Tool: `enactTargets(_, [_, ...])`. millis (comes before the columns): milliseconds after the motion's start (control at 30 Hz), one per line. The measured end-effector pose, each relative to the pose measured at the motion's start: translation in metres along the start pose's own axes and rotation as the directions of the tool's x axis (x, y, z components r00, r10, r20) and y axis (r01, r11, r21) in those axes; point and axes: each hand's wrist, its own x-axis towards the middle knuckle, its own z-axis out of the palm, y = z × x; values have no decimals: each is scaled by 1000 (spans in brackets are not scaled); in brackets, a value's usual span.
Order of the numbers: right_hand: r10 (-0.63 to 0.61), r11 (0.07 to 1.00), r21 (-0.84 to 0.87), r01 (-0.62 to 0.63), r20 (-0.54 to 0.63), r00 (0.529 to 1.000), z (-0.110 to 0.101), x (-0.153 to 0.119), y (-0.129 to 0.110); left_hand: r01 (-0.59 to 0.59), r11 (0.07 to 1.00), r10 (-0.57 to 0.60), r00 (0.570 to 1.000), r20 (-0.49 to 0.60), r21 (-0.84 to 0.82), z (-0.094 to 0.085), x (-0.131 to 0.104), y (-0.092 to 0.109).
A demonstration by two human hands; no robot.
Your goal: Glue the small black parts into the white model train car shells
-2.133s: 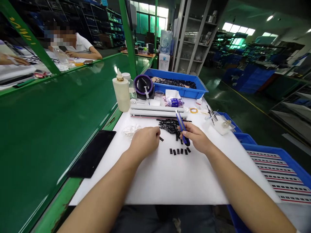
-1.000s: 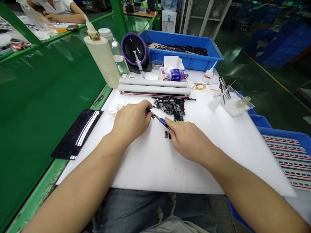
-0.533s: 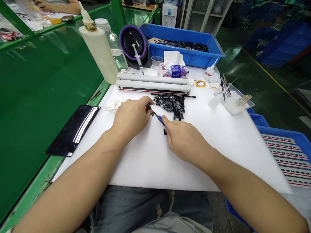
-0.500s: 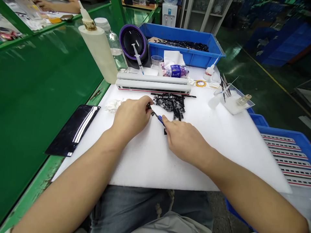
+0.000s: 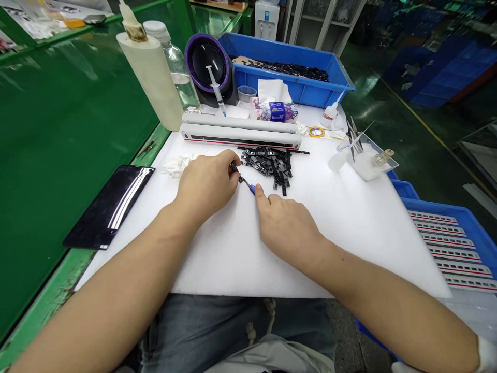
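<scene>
Both hands are busy just left of the middle of the white board point(image 5: 233, 259). Left hand point(image 5: 207, 181) has a small black plastic part point(image 5: 233, 166) pinched between thumb and fingers, mostly hidden by them. Right hand point(image 5: 287, 223) is wrapped around a blue utility knife point(image 5: 251, 188), index finger pressed along the top, with the blade pointing up-left right at the left fingertips. Can't really tell whether the edge is biting into the part.

Going left to right: shiny black tablet point(image 5: 111, 207) lying along the green bench edge, then a big cream squeeze bottle point(image 5: 151, 80), some crumpled white tissue point(image 5: 176, 166) beside the left hand, and a white-capped clear bottle point(image 5: 180, 83) part full of liquid. Next up, a syringe point(image 5: 216, 90) tilted tip-down in front of a purple-rimmed black round thing. Two long white train-style shells point(image 5: 238, 135) lie across the board, with a heap of black plastic parts point(image 5: 269, 163) just in front. Behind those sit a tissue pack point(image 5: 275, 110) and a blue bin point(image 5: 301, 93). Further right: yellow tape roll point(image 5: 316, 132), little dropper bottle point(image 5: 330, 115), clear tray point(image 5: 368, 168) with tweezers, and striped white panels point(image 5: 454, 255) in another blue bin.
</scene>
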Motion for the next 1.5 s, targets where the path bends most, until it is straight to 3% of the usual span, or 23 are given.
enactTargets(600, [12,998,64,-10,-41,999,0,-2,4,33,999,-33,999,10,-17,-3,0,0])
enactTargets(1067, [-27,1000,0,27,-25,999,-3,-4,-7,22,1000,-22,1000,11,-17,-1,0,-1])
enactTargets(1233, [55,998,46,-52,-68,996,-13,-9,2,24,1000,-24,1000,-9,-17,0,0,-5])
enactTargets(1333, [142,973,217,-83,-273,951,-24,-12,23,15,1000,-16,999,-30,-24,0,-1,-7])
enactTargets(1400, [227,904,427,-19,-442,868,-28,-10,42,9,999,-10,999,-30,-32,-2,-1,-8])
enactTargets(1467, [353,754,652,80,-504,788,-27,-4,60,12,999,-13,1000,-17,-43,-4,-2,-7])
enactTargets(1500, [409,646,753,125,-480,776,-26,0,67,14,999,-14,1000,-9,-50,-5,-2,-7])
